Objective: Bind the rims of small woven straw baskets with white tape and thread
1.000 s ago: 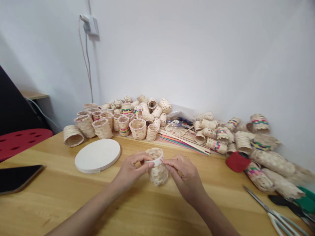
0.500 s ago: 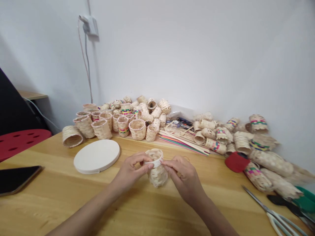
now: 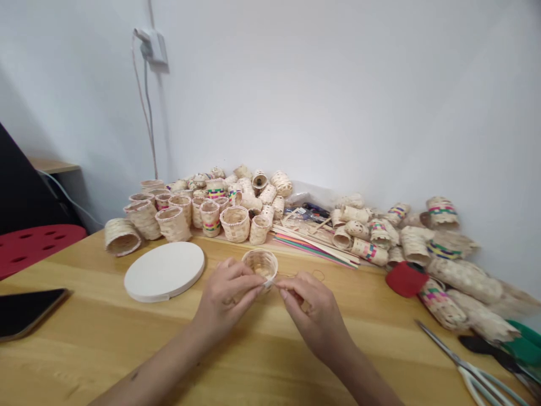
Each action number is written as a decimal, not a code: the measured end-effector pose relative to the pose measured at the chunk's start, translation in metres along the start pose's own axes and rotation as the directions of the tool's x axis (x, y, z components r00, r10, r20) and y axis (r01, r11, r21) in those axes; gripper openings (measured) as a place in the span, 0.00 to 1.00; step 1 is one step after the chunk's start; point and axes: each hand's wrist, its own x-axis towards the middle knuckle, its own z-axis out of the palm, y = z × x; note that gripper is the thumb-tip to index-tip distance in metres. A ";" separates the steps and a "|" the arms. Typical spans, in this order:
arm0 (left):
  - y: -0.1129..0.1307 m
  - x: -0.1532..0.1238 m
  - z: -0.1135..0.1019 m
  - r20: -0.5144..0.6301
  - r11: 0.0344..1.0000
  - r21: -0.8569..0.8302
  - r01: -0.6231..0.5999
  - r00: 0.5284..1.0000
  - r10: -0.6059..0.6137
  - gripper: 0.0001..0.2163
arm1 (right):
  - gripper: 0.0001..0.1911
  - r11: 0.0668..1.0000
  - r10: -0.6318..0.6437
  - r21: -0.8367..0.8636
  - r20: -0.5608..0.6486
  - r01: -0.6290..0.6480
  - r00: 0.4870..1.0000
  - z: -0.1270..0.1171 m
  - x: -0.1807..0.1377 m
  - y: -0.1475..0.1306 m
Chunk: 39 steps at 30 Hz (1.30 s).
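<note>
Head view, left hand [image 3: 228, 296] and right hand [image 3: 310, 307] pinching woven basket [image 3: 260, 262] rim, its body hidden behind them

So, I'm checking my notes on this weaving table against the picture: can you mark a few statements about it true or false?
1. The left hand and right hand both hold the small woven basket. True.
2. The white round disc lies to the right of the hands. False: it lies to their left.
3. The scissors lie on the table at its near right. True.
4. The phone leans upright against the wall. False: it lies flat at the table's left edge.
</note>
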 end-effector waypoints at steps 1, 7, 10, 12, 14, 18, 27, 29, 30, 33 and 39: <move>0.001 0.000 0.000 -0.006 0.999 0.037 -0.030 1.000 0.030 0.06 | 0.08 1.000 0.018 0.006 0.005 -0.018 1.000 0.001 0.000 -0.001; 0.005 0.001 -0.001 -0.027 0.990 0.110 -0.089 0.995 0.093 0.08 | 0.08 0.994 0.095 0.049 0.027 -0.096 0.995 0.005 -0.002 -0.002; 0.006 0.000 -0.001 -0.025 0.986 0.127 -0.106 0.994 0.110 0.08 | 0.08 0.991 0.106 0.074 0.027 -0.107 0.994 0.005 -0.002 -0.002; 0.006 -0.001 -0.001 -0.015 0.982 0.150 -0.113 0.993 0.117 0.08 | 0.08 0.990 0.112 0.081 0.031 -0.114 0.993 0.005 -0.002 -0.002; 0.007 -0.002 0.000 -0.001 0.977 0.169 -0.127 0.992 0.129 0.08 | 0.08 0.989 0.121 0.083 0.042 -0.124 0.992 0.005 -0.002 -0.002; 0.010 -0.003 0.003 0.027 0.969 0.188 -0.162 0.987 0.160 0.06 | 0.08 0.985 0.146 0.086 0.054 -0.150 0.988 0.007 -0.003 0.000; 0.008 0.002 0.000 0.011 0.936 0.305 -0.176 0.983 0.182 0.07 | 0.09 0.849 0.364 0.323 0.215 -0.418 0.906 0.011 0.003 0.012; 0.006 0.002 -0.002 -0.004 0.937 0.310 -0.162 0.985 0.172 0.07 | 0.10 0.782 0.433 0.389 0.222 -0.487 0.874 0.013 0.003 0.012; 0.005 0.003 -0.002 -0.008 0.937 0.310 -0.159 0.985 0.170 0.07 | 0.10 0.763 0.452 0.409 0.215 -0.500 0.866 0.014 0.003 0.011; 0.004 0.002 -0.002 -0.002 0.937 0.312 -0.159 0.986 0.168 0.07 | 0.09 0.769 0.443 0.406 0.219 -0.494 0.869 0.015 0.002 0.010; 0.002 0.002 -0.003 0.006 0.933 0.324 -0.154 0.987 0.160 0.07 | 0.09 0.798 0.431 0.345 0.248 -0.495 0.868 0.013 0.001 0.013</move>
